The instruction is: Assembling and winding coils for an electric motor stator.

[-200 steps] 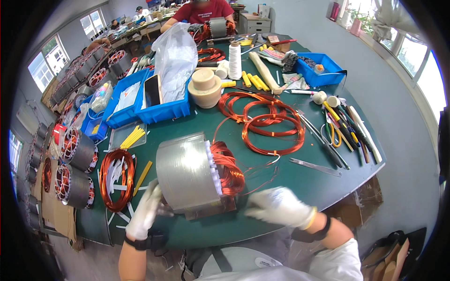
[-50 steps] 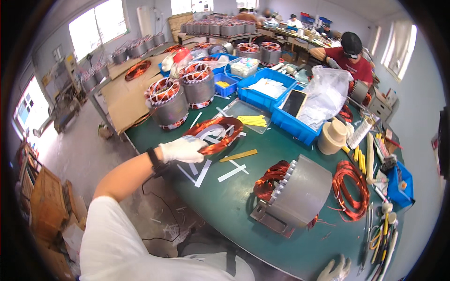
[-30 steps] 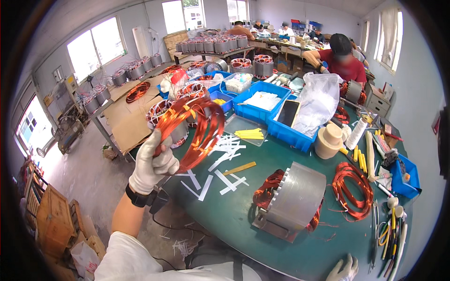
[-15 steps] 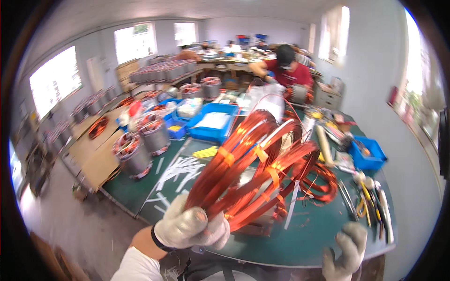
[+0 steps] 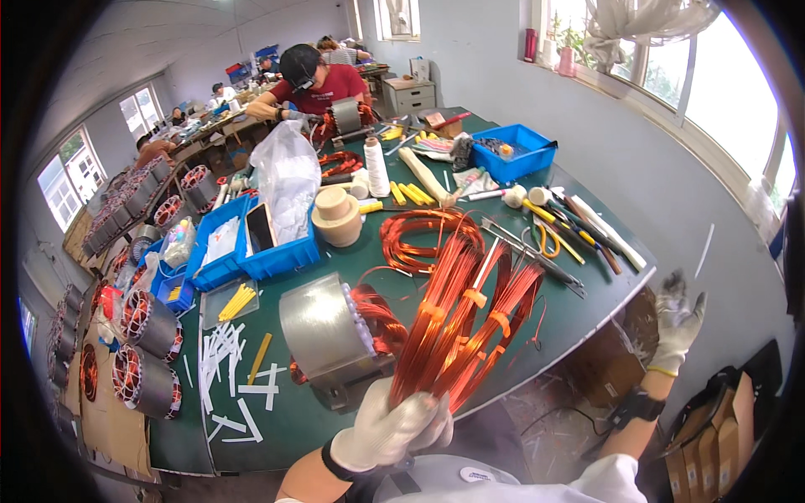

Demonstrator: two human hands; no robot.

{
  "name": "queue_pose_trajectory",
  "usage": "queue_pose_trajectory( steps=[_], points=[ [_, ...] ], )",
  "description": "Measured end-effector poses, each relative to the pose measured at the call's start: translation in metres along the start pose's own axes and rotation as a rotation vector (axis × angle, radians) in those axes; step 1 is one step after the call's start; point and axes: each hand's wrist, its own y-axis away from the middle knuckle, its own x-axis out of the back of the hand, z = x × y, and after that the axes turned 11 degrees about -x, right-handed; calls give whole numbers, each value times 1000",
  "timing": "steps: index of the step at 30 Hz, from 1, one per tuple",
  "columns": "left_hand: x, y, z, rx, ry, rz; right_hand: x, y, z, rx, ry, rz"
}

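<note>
Gloved in white, my left hand [image 5: 394,427] grips the lower end of a bundle of copper wire coils [image 5: 470,318]. Orange tape bands tie the coils, and their loops fan upward over the table. Just left of the bundle a steel motor stator [image 5: 323,327] lies on its side with copper windings coming out of its end. My right hand [image 5: 677,323], also gloved, is raised off the table's right side with its fingers apart and nothing in them. Above its fingertips a thin white strip [image 5: 704,250] appears in the air, not touching the hand.
On the green table [image 5: 537,335] lie another copper coil [image 5: 419,239], hand tools [image 5: 579,230], white strips [image 5: 222,360] and a thread cone [image 5: 376,168]. Blue bins [image 5: 281,260] stand farther back. Wound stators [image 5: 142,377] line the left. Across the table a co-worker in red [image 5: 323,88] handles another stator.
The view has swung right, bringing the steel stator beside the bundle into sight. My right hand has lifted outward and opened wider. My left hand keeps its hold on the coils.
</note>
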Motion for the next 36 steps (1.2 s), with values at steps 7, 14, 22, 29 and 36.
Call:
queue_pose_trajectory(
  steps=[7, 14, 22, 29, 36],
  points=[
    [8, -17, -49, 163, -158, 154, -29, 91, 96, -4, 1484, -682],
    [23, 0, -77, 255, -211, 237, -26, 74, 136, 594, 1674, -1141],
    [40, 8, -84, 267, -161, 237, -14, 82, 140, -78, 1551, -950],
    [48, 21, -91, 192, -109, 242, 69, 16, 88, -986, 6, 42],
    [40, 21, -90, 164, -176, 251, 105, -8, 51, -718, 103, 210]
  ],
)
